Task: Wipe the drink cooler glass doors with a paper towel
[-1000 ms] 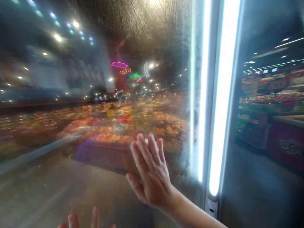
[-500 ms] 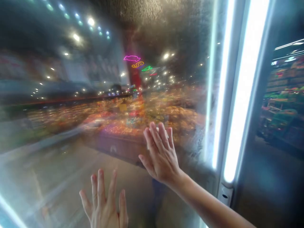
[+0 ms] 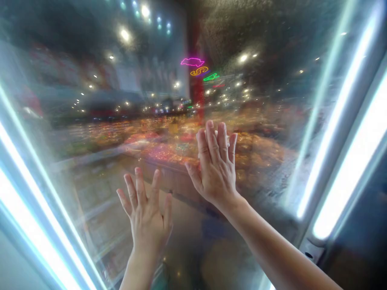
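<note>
Fogged glass door (image 3: pixel 272 173) fills my head view, between bright light strips (image 3: pixel 341 133); reflected shop lights (image 3: pixel 124 35) hide whatever sits behind it. My left hand (image 3: pixel 148 217) and right hand (image 3: pixel 216 173) lie flat on the glass, fingers stretched out, gripping nothing. Something pale peeks past the right fingertips (image 3: pixel 209 125); I cannot identify it

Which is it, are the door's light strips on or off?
On. The light strips glow bright white on either side of the glass door.
</note>
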Demonstrator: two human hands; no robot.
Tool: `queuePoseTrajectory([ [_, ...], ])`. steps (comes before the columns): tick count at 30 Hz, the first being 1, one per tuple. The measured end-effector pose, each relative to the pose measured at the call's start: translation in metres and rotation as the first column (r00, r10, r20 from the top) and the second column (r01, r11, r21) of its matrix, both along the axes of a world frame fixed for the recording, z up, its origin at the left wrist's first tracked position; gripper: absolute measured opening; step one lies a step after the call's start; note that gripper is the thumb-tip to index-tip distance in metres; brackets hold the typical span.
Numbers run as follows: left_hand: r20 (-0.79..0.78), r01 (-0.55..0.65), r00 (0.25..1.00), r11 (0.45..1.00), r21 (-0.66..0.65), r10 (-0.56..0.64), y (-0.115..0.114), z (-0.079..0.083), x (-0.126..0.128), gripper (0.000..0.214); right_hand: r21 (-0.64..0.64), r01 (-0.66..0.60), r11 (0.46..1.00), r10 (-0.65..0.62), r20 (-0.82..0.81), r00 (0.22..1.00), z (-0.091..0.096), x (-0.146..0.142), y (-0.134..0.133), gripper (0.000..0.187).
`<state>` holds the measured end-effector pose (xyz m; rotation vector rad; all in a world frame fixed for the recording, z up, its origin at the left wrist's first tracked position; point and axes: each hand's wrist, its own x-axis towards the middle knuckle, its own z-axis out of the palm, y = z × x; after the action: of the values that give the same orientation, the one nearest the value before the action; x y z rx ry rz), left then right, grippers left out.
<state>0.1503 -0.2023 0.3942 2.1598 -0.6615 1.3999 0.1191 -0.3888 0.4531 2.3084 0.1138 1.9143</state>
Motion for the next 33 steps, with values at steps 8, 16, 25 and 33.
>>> queuePoseTrajectory([
  [8, -0.048, -0.017, 0.999, 1.0, -0.006, 0.017, 0.022, 0.01, 0.026, 0.062, -0.127, -0.028, 0.991, 0.02, -0.064, 0.998, -0.035, 0.022, 0.03, 0.081],
  [16, -0.066, -0.019, 0.998, 0.999, -0.04, 0.016, 0.023, 0.012, 0.027, 0.059, -0.173, -0.071, 0.982, 0.055, -0.098, 0.994, -0.047, 0.034, 0.052, 0.076],
  [25, -0.049, 0.02, 0.999, 0.999, -0.035, -0.022, 0.007, 0.029, 0.023, 0.066, -0.069, -0.009, 0.998, 0.009, -0.001, 1.0, 0.017, 0.022, 0.018, 0.079],
  [33, -0.013, 0.047, 0.999, 0.999, -0.023, -0.048, 0.012, 0.029, 0.027, 0.071, -0.095, 0.079, 0.992, -0.079, 0.005, 0.997, -0.046, 0.005, -0.01, 0.084],
])
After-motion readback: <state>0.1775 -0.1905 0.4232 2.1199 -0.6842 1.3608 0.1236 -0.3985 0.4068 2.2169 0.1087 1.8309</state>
